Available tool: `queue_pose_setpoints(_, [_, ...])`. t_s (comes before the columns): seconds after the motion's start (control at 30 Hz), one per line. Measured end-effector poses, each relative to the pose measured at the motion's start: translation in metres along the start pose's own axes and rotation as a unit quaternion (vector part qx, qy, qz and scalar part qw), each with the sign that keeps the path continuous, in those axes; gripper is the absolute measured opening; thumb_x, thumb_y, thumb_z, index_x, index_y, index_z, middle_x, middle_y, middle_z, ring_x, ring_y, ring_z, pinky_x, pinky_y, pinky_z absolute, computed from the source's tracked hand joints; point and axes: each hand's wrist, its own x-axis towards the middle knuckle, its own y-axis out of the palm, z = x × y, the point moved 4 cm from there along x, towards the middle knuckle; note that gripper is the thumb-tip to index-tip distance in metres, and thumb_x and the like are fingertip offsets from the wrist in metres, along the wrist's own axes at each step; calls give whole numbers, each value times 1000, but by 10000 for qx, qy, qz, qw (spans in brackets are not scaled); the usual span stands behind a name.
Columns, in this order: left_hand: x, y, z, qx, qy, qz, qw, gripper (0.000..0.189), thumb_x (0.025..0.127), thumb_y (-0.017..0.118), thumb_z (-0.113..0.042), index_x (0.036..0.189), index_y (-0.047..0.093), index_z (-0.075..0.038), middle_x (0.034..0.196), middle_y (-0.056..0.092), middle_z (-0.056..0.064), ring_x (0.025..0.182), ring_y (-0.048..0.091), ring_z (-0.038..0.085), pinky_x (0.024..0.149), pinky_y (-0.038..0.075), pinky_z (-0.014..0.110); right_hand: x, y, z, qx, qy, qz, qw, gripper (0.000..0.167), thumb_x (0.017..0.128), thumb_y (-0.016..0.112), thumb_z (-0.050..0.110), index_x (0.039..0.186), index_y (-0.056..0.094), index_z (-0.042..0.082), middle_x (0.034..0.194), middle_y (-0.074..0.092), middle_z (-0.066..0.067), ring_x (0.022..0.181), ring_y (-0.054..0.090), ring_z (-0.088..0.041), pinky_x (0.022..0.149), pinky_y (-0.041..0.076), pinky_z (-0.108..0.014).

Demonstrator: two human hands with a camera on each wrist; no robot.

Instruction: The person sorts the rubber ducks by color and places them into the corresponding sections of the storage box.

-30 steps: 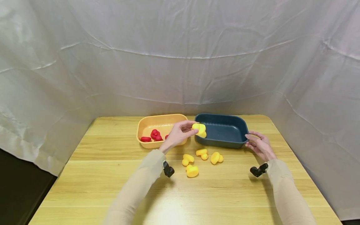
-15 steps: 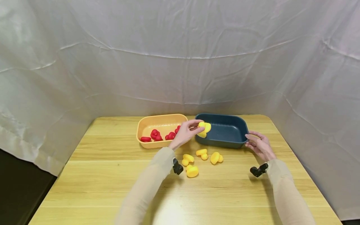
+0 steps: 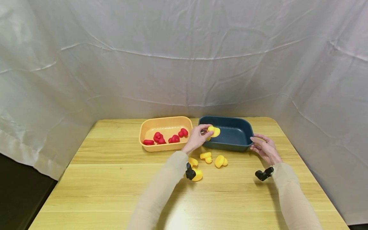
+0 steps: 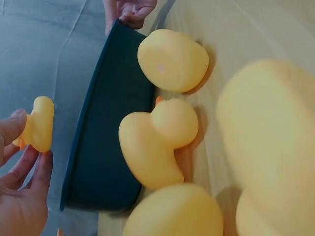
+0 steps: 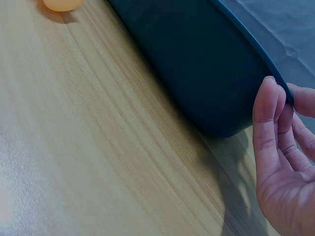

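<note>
Holding a yellow duck (image 3: 215, 131) with the left hand (image 3: 197, 138), pinching the toy between thumb and fingertips above the left part of the dark blue tray (image 3: 227, 147). Showing, in the left wrist view, an orange beak (image 4: 22, 143) on the held duck, just beside the fingers. Gripping the dark blue tray with the right hand (image 3: 265, 150), bending the fingers at the near right corner and touching the rim there. Extending the left sleeve (image 3: 164, 191) from the near side toward the far side over the wooden table (image 3: 100, 191), carrying a black wrist camera (image 3: 190, 172) and partly hiding two loose yellow ducks (image 3: 197, 175) in the head view. Presenting two further yellow ducks (image 3: 220, 161) on the table, lying just near of the dark blue tray. Extending the right sleeve (image 3: 296, 195) from the near right, also bearing a black camera (image 3: 264, 174). Standing upright, just left of the dark blue tray: an orange tray (image 3: 165, 147), containing several red toys (image 3: 174, 139) mostly toward its near wall. Hanging beyond the table's far edge: a creased grey sheet (image 3: 184, 73).
</note>
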Motion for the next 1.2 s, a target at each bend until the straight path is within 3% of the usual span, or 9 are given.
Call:
queue_pose_setpoints(0.23, [4,13,1,191,-297,54,9994,35,97,68,-16,128,66,-1,126,65,18,109,63,27,99,58,31,1,-1,0,-13,47,-52,10000,24,98,63,7,121,58,14,85,71,1,67,68,-11,67,63,-24])
queue_pose_setpoints(0.4, [7,17,2,419,-350,88,9985,35,96,69,-17,127,67,-2,122,69,16,107,66,26,93,60,28,1,-1,-1,-8,18,-41,10000,22,99,62,6,119,60,14,87,71,2,67,68,-11,67,63,-24])
queue_pose_setpoints(0.57, [7,18,1,355,-371,194,9985,37,96,69,-21,129,66,-4,124,70,14,108,68,24,88,60,23,2,-2,-1,-19,-1,-59,10000,23,99,63,6,120,60,13,86,70,2,66,68,-11,66,63,-23])
queue_pose_setpoints(0.77, [5,16,0,118,-436,372,9983,39,98,67,-23,133,64,-7,130,68,13,116,66,26,94,60,30,1,0,0,-70,16,-51,10000,27,98,63,8,124,56,12,87,70,2,67,68,-11,67,63,-23])
queue_pose_setpoints(0.97, [2,11,-1,-188,-295,454,9984,38,98,67,-18,133,63,-3,132,66,19,119,65,32,97,60,39,-1,2,1,-51,53,-39,10000,28,99,62,7,126,55,11,86,69,2,67,68,-11,67,63,-23])
queue_pose_setpoints(1.2, [-7,0,-4,-101,-70,648,9978,35,98,67,-18,130,65,-5,127,69,15,115,66,28,93,60,26,1,0,1,19,114,-45,9999,20,99,62,7,119,60,14,85,71,1,66,69,-12,66,63,-23])
